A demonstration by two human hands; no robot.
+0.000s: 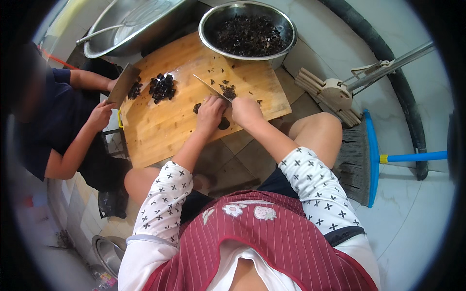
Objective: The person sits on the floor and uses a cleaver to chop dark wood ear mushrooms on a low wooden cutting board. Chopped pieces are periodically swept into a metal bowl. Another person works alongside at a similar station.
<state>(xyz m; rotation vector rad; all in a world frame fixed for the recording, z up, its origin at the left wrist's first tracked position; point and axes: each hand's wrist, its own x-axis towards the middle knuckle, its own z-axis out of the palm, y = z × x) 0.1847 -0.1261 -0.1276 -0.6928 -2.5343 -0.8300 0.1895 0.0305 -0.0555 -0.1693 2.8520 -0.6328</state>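
My right hand (pixel 247 112) is closed around the handle of a kitchen knife (pixel 212 88), its blade slanting up and left over the wooden cutting board (pixel 153 138). Beside the blade, the bent fingers of my left hand (pixel 211 113) press down on black fungus; a dark piece (pixel 197 108) shows at their left edge, the rest mostly hidden. A flat dark piece (pixel 223 124) lies near my left wrist. Just beyond the knife is a small heap of chopped black fungus (pixel 228 91), with scattered bits around it.
At left a co-worker (pixel 69 120) holds a cleaver (pixel 123 85) over dark bits, near a black fungus pile (pixel 162 88). A steel bowl (pixel 204 40) of chopped fungus stands behind the board. A steel basin (pixel 89 49) holds a whisk (pixel 145 16). A mop (pixel 338 92) and broom (pixel 371 156) stand right.
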